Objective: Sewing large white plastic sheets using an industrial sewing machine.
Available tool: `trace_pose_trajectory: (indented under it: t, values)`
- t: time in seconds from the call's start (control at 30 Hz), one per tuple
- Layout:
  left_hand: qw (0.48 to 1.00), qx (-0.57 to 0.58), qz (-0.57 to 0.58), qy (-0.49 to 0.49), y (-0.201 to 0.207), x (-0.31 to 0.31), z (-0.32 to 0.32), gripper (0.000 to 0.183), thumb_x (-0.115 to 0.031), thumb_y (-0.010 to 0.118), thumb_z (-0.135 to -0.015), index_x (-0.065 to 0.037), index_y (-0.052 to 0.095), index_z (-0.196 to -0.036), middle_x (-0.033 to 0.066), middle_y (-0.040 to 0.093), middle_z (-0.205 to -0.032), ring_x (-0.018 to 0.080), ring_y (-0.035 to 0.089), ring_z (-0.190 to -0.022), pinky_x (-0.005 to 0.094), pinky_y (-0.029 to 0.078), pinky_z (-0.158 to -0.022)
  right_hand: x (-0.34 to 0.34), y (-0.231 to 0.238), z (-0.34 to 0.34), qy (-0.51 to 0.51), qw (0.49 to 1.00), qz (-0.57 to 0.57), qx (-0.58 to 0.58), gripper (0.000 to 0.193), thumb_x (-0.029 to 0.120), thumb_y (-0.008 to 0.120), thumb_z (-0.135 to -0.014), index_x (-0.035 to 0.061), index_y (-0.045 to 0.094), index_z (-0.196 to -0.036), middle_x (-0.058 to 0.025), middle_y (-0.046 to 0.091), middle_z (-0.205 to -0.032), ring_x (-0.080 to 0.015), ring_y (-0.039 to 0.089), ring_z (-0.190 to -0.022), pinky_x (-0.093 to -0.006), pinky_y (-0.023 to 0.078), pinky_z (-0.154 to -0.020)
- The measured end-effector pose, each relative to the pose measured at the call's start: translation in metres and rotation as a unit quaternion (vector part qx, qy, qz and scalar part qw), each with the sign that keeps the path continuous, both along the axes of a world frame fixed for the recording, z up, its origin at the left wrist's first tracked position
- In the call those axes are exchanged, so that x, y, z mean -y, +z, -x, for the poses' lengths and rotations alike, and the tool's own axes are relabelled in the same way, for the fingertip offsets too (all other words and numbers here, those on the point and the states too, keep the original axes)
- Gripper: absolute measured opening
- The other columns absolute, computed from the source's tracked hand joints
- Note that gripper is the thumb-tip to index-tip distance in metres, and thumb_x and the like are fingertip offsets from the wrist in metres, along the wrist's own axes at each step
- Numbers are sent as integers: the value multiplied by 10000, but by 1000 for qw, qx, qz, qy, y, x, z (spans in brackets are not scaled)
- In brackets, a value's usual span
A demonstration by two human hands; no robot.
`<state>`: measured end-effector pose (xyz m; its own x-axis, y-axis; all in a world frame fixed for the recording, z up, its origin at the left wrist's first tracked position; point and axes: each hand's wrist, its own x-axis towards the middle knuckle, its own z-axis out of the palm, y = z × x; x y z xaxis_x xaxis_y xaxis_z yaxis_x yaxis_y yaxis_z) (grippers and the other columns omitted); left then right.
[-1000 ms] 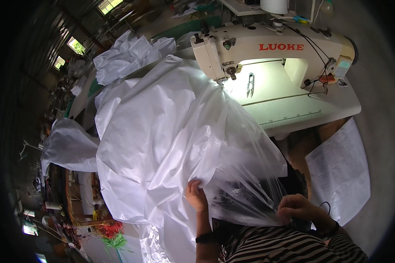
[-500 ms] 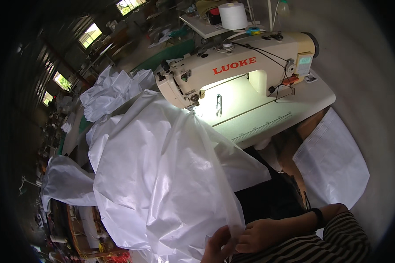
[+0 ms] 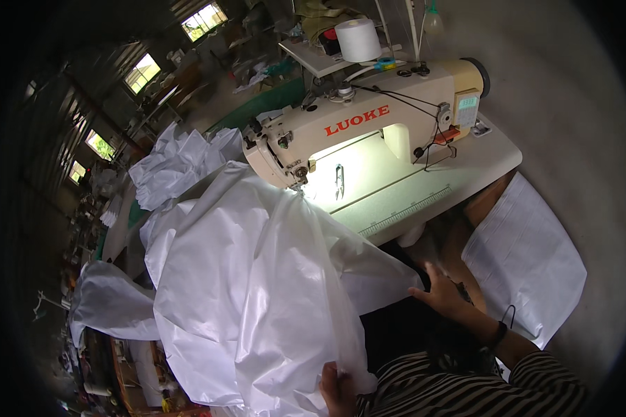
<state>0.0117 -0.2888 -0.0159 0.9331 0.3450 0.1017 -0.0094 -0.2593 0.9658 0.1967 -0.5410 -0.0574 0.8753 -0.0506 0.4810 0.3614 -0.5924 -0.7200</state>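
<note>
A large shiny white sheet (image 3: 257, 292), which looks like plastic or coated fabric, hangs in folds from beneath the needle area of a cream sewing machine (image 3: 358, 128). At the lower edge my left hand (image 3: 337, 390) is closed on the sheet's near edge, its fingers partly hidden. My right hand (image 3: 446, 292), with a dark band on the wrist, is beside the sheet's right corner with thumb and fingers apart. Whether a fingertip touches that corner I cannot tell. A pair of thread snips (image 3: 339, 182) lies on the lit machine bed.
More white material is bunched (image 3: 181, 163) behind the sheet on the left. Another white piece (image 3: 528, 260) hangs at the right, past the table's edge. A white thread cone (image 3: 358, 40) stands behind the machine. Shelving with assorted goods fills the lower left.
My right hand has left its place beside the left hand and moved up and right to the sheet's corner, fingers spreading. The left hand still grips the edge. The view has shifted slightly.
</note>
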Motion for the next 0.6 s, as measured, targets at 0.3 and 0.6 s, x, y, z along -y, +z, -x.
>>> trace_pose_trajectory:
  t: [0.3, 0.6]
  values:
    - [955, -45, -291, -24, 61, 18, -39, 158, -61, 584, -930, 19, 600, -1066, 195, 653, -866, 355, 647, -757, 389, 510, -657, -27, 72, 41, 332, 941, 51, 40, 183, 211, 750, -842, 79, 632, -887, -55, 650, -809, -221, 678, -682, -338, 548, -621]
    - [961, 30, -229, -150, 69, 32, -51, 106, -55, 632, -882, -10, 604, -974, 163, 612, -804, 348, 629, -707, 390, 514, -623, -39, 103, 42, 376, 910, 96, 143, 228, 190, 778, -782, 91, 668, -954, -3, 644, -814, -148, 693, -759, -290, 595, -724]
